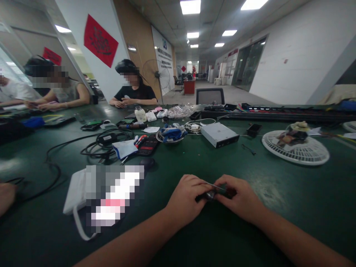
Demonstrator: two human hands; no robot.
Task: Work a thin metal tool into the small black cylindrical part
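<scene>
My left hand [188, 195] and my right hand [238, 196] meet low in the view, over the green table [222, 237]. Between them is a small dark object [210, 194] with a thin, light edge along its top. The fingers of both hands are bent round it and cover most of it, so I cannot make out what it is. Ahead of the hands lies a silver box-shaped drive [219, 134] with a black front.
A white power bank [76, 191] with a cable lies at the left, beside a blurred bright screen [116, 196]. Farther off are a bowl of blue cloth [171, 134], black cables [97, 144] and a white fan grille [294, 148]. People sit across the table at the left.
</scene>
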